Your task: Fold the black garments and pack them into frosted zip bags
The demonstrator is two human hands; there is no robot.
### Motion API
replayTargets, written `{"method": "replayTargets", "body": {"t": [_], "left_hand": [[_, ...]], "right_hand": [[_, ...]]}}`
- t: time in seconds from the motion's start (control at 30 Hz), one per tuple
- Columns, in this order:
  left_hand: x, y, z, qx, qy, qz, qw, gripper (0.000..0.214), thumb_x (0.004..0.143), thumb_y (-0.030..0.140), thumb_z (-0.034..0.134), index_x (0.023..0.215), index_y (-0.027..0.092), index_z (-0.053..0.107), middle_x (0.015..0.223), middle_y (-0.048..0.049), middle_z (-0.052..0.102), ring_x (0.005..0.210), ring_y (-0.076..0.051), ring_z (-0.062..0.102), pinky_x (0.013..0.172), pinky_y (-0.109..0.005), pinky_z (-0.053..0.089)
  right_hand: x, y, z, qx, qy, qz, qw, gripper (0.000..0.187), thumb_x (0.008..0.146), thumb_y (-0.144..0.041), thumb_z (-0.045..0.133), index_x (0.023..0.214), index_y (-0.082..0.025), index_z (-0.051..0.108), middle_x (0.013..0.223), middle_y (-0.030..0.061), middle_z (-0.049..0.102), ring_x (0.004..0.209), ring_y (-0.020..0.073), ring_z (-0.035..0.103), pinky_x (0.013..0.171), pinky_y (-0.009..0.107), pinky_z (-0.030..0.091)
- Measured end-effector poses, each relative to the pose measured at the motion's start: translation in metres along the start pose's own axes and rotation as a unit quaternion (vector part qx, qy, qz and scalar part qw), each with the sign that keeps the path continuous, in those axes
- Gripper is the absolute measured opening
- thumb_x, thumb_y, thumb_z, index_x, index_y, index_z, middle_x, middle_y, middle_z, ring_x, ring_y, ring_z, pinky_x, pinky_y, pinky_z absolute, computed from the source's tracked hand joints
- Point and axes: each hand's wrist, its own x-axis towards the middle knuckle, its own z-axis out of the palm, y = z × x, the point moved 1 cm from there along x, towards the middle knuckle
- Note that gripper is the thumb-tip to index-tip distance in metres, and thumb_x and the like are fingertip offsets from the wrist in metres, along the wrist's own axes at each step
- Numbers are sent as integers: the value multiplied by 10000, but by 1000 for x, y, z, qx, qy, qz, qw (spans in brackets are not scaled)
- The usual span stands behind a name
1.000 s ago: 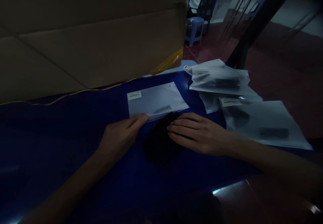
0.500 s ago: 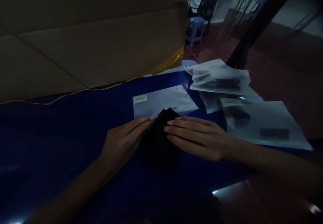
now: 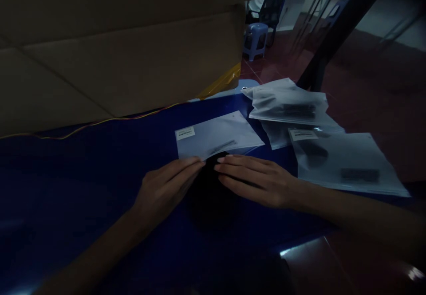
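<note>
Between my hands is a soft-looking black item (image 3: 213, 197), so dark that its kind and outline are hard to make out. My left hand (image 3: 166, 186) grips its left side, fingers pressed together and tips at the near edge of a frosted plastic bag (image 3: 216, 131). From the right, my right hand (image 3: 258, 177) holds the item with long, close-set fingers, thumb hidden. The bag lies flat just beyond my fingertips, with a white label (image 3: 185, 132) at its upper left. The item's far end meets the bag's near edge; whether it is inside I cannot tell.
Several filled frosted bags (image 3: 289, 104) overlap at the right of the blue table (image 3: 100, 175); another labelled bag (image 3: 346, 164) lies nearer. A large cardboard box (image 3: 133, 64) walls off the back left, a thin cable (image 3: 140, 116) along its foot. A black post (image 3: 336, 37) slants behind.
The black item's raised far end has dropped lower, at the bag's near edge, so more of the bag shows. My right hand has shifted slightly left; my left fingertips moved slightly right.
</note>
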Motion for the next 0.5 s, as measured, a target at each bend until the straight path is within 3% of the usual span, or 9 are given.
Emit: {"method": "replayTargets", "body": {"t": [0.1,0.33,0.5], "left_hand": [[-1,1,0,-1,-5,15,1000,251,1026,148,605,1257,214,679,1189,-25,776,997,-150,774,853,-253,653],[2,2,-1,-9,5,6,1000,227,1021,157,626,1230,221,686,1150,-11,789,968,-132,777,846,-235,645],[6,13,-6,18,17,-33,999,142,996,186,676,1117,252,712,963,50,810,765,-99,773,657,-189,615]], "right_hand": [[-1,0,2,-4,-19,7,1000,208,986,-49,594,1179,-63,669,1227,146,755,1255,237,676,1048,371,603],[-6,4,8,-21,-183,138,973,513,964,-2,501,1467,-102,482,1427,172,625,1230,292,671,890,437,669],[-6,1,4,-75,-172,155,970,548,950,33,452,1485,-81,463,1386,167,655,1070,261,736,664,328,678]]}}
